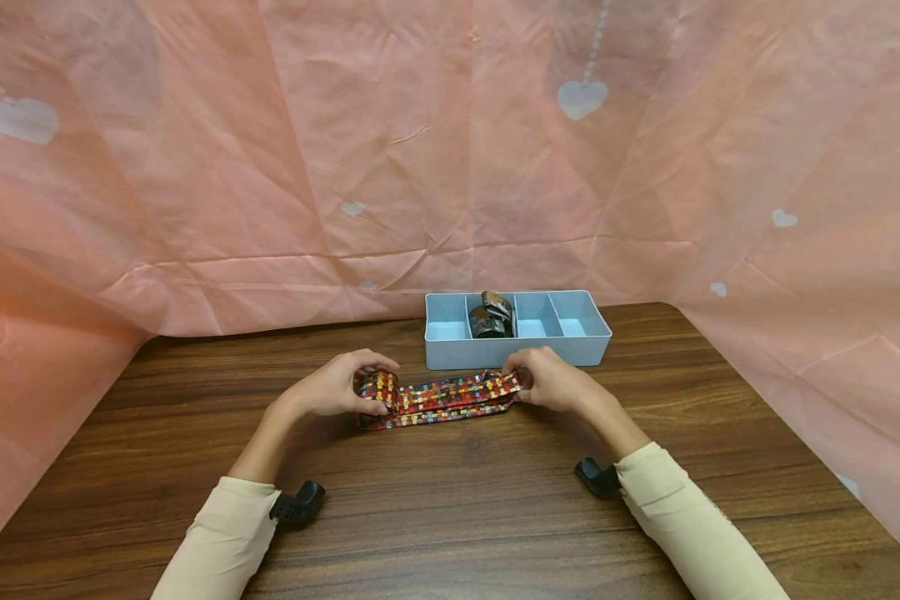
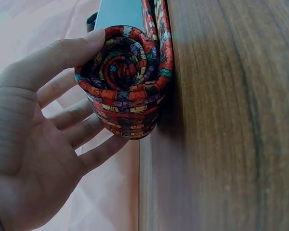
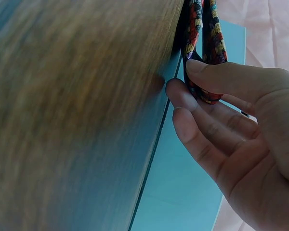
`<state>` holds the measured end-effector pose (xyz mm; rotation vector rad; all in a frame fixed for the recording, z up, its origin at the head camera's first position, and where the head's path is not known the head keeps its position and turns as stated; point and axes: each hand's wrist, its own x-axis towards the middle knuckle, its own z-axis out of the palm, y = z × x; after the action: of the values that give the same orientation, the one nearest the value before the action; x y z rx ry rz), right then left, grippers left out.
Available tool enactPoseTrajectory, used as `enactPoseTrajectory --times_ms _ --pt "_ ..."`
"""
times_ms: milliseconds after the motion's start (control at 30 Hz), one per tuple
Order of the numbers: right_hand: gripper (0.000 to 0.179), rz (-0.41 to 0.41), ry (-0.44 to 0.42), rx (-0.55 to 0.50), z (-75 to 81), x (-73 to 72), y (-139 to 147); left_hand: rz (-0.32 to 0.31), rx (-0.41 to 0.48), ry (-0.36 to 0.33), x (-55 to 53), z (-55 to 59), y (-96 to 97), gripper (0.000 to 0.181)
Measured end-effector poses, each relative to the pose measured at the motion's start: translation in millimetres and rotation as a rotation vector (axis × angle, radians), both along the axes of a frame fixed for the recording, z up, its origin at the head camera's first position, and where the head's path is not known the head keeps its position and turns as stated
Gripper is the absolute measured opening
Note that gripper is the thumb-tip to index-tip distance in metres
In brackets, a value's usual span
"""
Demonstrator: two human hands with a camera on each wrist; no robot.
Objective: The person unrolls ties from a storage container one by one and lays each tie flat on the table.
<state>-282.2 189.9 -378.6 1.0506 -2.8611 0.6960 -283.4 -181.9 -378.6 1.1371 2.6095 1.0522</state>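
Head view shows your left hand (image 1: 339, 387) gripping the strap (image 1: 450, 395) by its rolled end and your right hand (image 1: 553, 382) pinching its folded end, on the table (image 1: 457, 508) just before the box (image 1: 506, 355).

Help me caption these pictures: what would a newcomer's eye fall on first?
Probably the bright multicoloured strip, its rolled end in the left hand and its looped end in the right hand. Then the blue box behind it, with a dark bundle in its second compartment from the left.
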Motion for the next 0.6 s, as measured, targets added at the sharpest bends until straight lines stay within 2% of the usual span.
enactPoseTrajectory --times_ms 600 --pt "0.029 0.003 0.008 0.009 0.2 -0.8 0.2 -0.012 -0.017 -0.064 -0.7 2.3 -5.2 0.067"
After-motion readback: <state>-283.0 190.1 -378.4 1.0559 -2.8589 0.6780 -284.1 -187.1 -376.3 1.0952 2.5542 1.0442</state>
